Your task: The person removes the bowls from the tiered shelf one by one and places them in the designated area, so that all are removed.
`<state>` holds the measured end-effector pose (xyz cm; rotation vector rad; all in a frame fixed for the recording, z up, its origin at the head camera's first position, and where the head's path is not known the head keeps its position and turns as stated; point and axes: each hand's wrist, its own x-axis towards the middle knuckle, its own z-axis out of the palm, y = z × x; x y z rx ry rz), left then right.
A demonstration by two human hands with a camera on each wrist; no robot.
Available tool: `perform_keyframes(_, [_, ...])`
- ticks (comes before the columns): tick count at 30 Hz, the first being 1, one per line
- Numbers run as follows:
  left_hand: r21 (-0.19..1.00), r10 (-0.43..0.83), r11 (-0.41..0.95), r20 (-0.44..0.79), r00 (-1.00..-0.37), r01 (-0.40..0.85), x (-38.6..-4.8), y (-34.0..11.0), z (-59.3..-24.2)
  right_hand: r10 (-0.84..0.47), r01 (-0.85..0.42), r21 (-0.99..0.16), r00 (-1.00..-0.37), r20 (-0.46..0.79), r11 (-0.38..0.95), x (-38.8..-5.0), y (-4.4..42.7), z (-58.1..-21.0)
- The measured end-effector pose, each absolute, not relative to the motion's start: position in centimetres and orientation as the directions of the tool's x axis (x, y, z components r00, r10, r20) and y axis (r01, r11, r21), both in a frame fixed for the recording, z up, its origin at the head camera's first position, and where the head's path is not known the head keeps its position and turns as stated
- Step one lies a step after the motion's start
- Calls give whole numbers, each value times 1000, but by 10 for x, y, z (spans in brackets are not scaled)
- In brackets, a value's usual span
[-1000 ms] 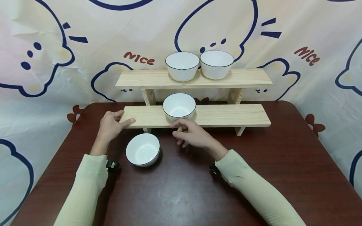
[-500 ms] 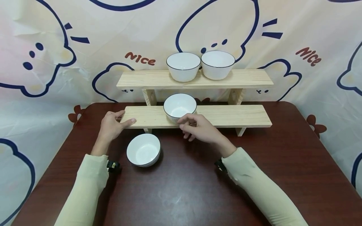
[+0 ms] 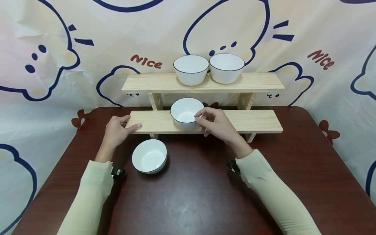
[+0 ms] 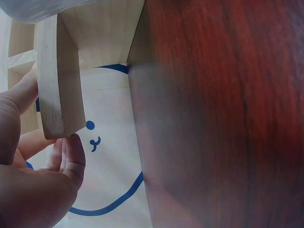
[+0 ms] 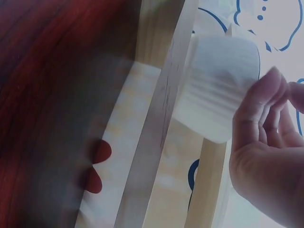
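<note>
My left hand (image 3: 115, 131) grips the left end of the lower wooden shelf (image 3: 249, 120), thumb on top; the left wrist view shows fingers (image 4: 73, 152) under the board's end (image 4: 50, 95). A white, dark-rimmed bowl (image 3: 185, 112) stands upright on this shelf. At its right front rim is my right hand (image 3: 217, 125), fingers loosely bent. In the right wrist view the right hand (image 5: 270, 128) is beside the bowl (image 5: 218, 85); whether it touches the rim I cannot tell. Another white bowl (image 3: 149, 156) sits on the table before the shelf.
Two white bowls (image 3: 191, 73) (image 3: 226, 71) stand side by side on the upper shelf (image 3: 141, 83), above and behind the lower one. The dark brown table (image 3: 182, 202) extends in front, and a printed cloth (image 3: 117, 32) hangs behind.
My right hand has moved right and slightly up, from the front of the lower-shelf bowl to its right side. My left hand keeps its hold, and the bowls stay where they were.
</note>
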<state>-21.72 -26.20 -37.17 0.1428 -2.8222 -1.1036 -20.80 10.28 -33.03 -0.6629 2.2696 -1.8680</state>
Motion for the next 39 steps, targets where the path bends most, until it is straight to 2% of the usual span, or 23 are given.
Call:
perform_keyframes(4, [681,-125,731,66,-990,-47,-217,-262,-372,-356,-289,-946,-908,223,144,-211,106,-329])
perform_keyframes(9, [682,-122,730,69,-990,-42,-216,-263,-372,-318,-348,-913,-908,272,213,-215,107,-330])
perform_keyframes(17, [682,-113,731,79,-990,-29,-216,-262,-371,-259,-348,-881,-927,271,322,-219,105,-335])
perform_keyframes(32, [685,-119,727,80,-990,-32,-218,-263,-374,-340,-281,-910,-925,173,304,-238,100,-339])
perform_keyframes(39, [683,-116,730,89,-989,-24,-217,-263,-375,-392,-245,-943,-909,142,226,-238,98,-343])
